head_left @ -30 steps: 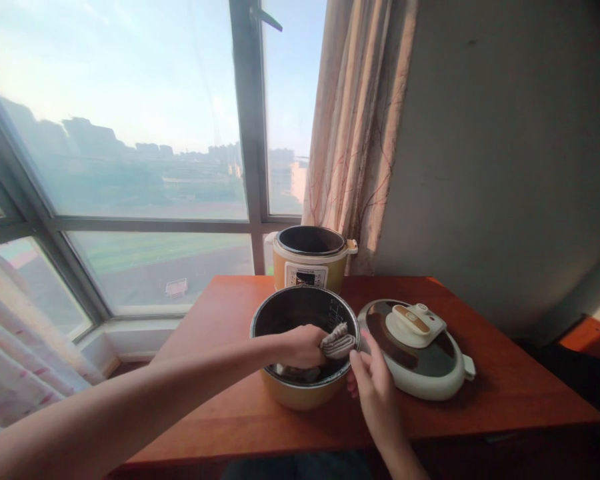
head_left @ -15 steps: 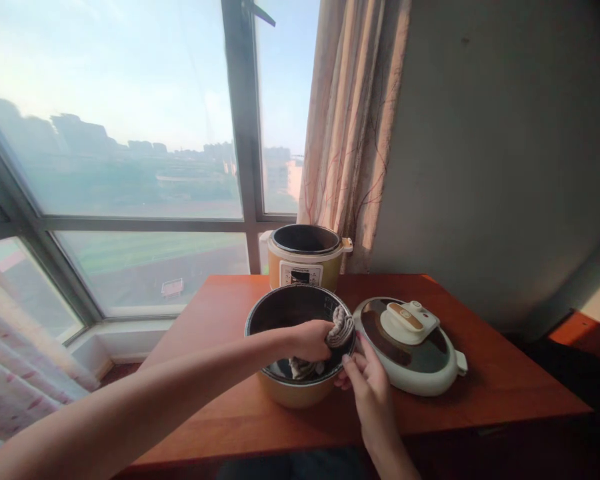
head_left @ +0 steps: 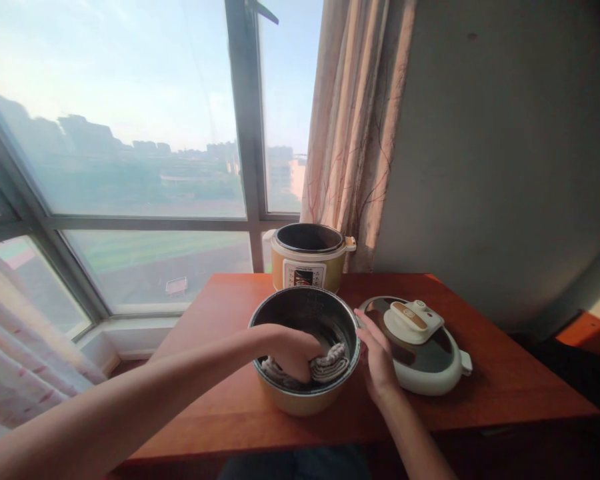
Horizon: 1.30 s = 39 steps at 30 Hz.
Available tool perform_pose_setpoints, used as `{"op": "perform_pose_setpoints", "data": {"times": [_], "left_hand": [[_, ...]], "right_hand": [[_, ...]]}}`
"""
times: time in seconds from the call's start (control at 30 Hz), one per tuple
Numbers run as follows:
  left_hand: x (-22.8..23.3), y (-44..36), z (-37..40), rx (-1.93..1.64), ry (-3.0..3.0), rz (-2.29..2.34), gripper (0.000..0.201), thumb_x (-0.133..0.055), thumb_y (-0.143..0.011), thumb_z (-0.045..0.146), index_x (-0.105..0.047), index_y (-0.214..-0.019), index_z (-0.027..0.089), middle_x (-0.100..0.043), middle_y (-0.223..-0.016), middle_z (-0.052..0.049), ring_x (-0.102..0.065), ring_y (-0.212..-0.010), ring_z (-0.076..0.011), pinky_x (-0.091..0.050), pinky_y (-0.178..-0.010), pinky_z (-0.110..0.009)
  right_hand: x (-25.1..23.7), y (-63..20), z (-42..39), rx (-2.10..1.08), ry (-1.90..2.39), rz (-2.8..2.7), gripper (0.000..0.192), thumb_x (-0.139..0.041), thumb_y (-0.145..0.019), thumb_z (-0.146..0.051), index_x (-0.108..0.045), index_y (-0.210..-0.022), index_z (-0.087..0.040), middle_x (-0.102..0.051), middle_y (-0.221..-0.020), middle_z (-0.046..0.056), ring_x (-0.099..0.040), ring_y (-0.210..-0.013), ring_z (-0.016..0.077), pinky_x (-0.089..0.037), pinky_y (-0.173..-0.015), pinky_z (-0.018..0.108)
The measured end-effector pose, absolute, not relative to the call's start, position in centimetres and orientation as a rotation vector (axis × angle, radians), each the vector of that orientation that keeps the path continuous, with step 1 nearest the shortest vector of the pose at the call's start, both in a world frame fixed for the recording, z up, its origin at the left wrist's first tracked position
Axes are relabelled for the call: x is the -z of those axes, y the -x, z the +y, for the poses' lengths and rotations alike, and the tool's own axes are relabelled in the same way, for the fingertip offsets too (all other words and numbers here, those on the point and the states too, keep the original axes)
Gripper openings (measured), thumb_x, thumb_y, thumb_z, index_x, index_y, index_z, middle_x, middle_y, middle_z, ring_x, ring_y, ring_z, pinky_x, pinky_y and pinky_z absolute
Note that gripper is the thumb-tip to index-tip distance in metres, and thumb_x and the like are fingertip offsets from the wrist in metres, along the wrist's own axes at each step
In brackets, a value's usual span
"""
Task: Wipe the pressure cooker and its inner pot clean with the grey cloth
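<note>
Head view: left hand [head_left: 293, 350], its grip closed on the striped grey cloth [head_left: 330, 362], presses inside the round dark metal pot [head_left: 305, 393], whose three-o'clock rim the right hand [head_left: 377, 357] clasps.

A room in a home, high up by a window

A red-brown wooden table [head_left: 480, 400] stands against a grey wall, a patterned curtain [head_left: 355, 133] hanging at its far edge. A yellow electric cooker [head_left: 307, 263] sits at the far edge; the big window [head_left: 130, 167] overlooks distant buildings.
</note>
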State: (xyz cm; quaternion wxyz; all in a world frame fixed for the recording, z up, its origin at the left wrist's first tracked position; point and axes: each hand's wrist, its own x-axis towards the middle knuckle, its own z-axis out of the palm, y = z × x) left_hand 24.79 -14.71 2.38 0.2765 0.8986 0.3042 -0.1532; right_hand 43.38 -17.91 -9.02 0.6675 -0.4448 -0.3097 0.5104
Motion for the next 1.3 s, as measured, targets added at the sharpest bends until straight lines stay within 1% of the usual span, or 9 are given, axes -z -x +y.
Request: {"op": "perform_pose_setpoints", "data": {"times": [0.1, 0.23, 0.33, 0.4, 0.53, 0.63, 0.9, 1.17, 1.3], "left_hand": [[-1.4, -25.8, -15.1, 0.304, -2.333, 0.942, 0.014, -0.062, -0.066, 0.016, -0.071, -0.078, 0.017, -0.067, -0.072, -0.003, -0.059, -0.067, -0.0195, -0.045, -0.061, -0.028], [0.6, -27.3, -14.7, -0.144, -1.852, 1.166, 0.015, -0.064, -0.066, 0.015, -0.071, -0.079, 0.014, -0.068, -0.075, -0.003, -0.062, -0.071, -0.0185, -0.048, -0.064, -0.026], [1.5, -28.2, -14.0, -0.481, -1.479, 1.200, 0.020, -0.059, -0.073, 0.016, -0.071, -0.089, 0.012, -0.072, -0.081, -0.007, -0.066, -0.075, -0.0196, -0.052, -0.068, -0.027], [1.6, -28.6, -13.6, -0.567, -1.410, 1.195, 0.022, -0.056, -0.075, 0.016, -0.070, -0.091, 0.011, -0.073, -0.083, -0.008, -0.068, -0.076, -0.0201, -0.054, -0.068, -0.027], [1.0, -28.3, -13.6, -0.306, -1.679, 1.176, 0.025, -0.059, -0.067, 0.011, -0.071, -0.089, 0.012, -0.072, -0.082, -0.006, -0.066, -0.074, -0.0198, -0.052, -0.065, -0.026], [0.1, -27.3, -13.9, 0.008, -2.006, 1.117, 0.029, -0.060, -0.063, 0.009, -0.071, -0.089, 0.014, -0.071, -0.082, -0.004, -0.065, -0.074, -0.0199, -0.050, -0.063, -0.025], [-2.2, -24.0, -13.6, 0.614, -2.357, 0.834, 0.035, -0.059, -0.065, 0.007, -0.072, -0.095, 0.017, -0.071, -0.077, -0.003, -0.063, -0.068, -0.0204, -0.048, -0.056, -0.026], [-1.3, -23.9, -14.0, 0.453, -2.398, 0.935, 0.028, -0.059, -0.069, 0.015, -0.075, -0.092, 0.015, -0.071, -0.080, -0.006, -0.063, -0.071, -0.0203, -0.047, -0.061, -0.028], [-0.8, -24.5, -14.6, 0.289, -2.247, 1.080, 0.023, -0.060, -0.069, 0.018, -0.075, -0.085, 0.015, -0.069, -0.076, -0.004, -0.060, -0.069, -0.0183, -0.045, -0.060, -0.026]], "right_hand": [[9.2, -43.4, -18.1, -1.188, 1.001, -0.753, 0.073, -0.074, -0.073, -0.044, -0.058, -0.140, -0.019, -0.076, -0.106, 0.007, -0.070, -0.093, 0.0261, -0.052, -0.079, 0.034], [9.1, -43.6, -18.6, -1.219, 0.984, -0.788, 0.061, -0.075, -0.075, -0.047, -0.067, -0.130, -0.021, -0.073, -0.120, 0.009, -0.067, -0.107, 0.0285, -0.053, -0.087, 0.036], [8.8, -43.5, -18.6, -1.217, 0.945, -0.794, 0.052, -0.076, -0.075, -0.044, -0.072, -0.122, -0.022, -0.073, -0.120, 0.008, -0.065, -0.112, 0.0277, -0.051, -0.094, 0.037], [8.9, -43.6, -18.5, -1.244, 0.929, -0.803, 0.052, -0.075, -0.075, -0.043, -0.072, -0.123, -0.022, -0.075, -0.114, 0.007, -0.067, -0.104, 0.0266, -0.052, -0.088, 0.035], [9.1, -43.9, -17.6, -1.293, 0.962, -0.816, 0.059, -0.074, -0.074, -0.042, -0.068, -0.128, -0.020, -0.074, -0.077, 0.003, -0.064, -0.067, 0.0206, -0.048, -0.059, 0.029], [9.1, -44.2, -16.7, -1.310, 0.966, -0.804, 0.060, -0.074, -0.070, -0.038, -0.069, -0.126, -0.017, -0.063, -0.058, -0.001, -0.054, -0.052, 0.0162, -0.040, -0.050, 0.027], [8.3, -44.2, -13.9, -1.284, 0.922, -0.804, 0.066, -0.076, -0.067, -0.032, -0.062, -0.130, -0.015, -0.058, -0.059, -0.006, -0.046, -0.050, 0.0099, -0.032, -0.048, 0.022], [8.2, -43.7, -14.9, -1.145, 1.081, -0.809, 0.062, -0.080, -0.067, -0.048, -0.065, -0.120, -0.018, -0.074, -0.085, 0.003, -0.066, -0.078, 0.0212, -0.048, -0.069, 0.030], [8.7, -42.9, -17.7, -1.010, 1.199, -0.815, 0.055, -0.074, -0.071, -0.061, -0.066, -0.109, -0.021, -0.073, -0.083, 0.004, -0.062, -0.068, 0.0208, -0.046, -0.058, 0.030]]}}
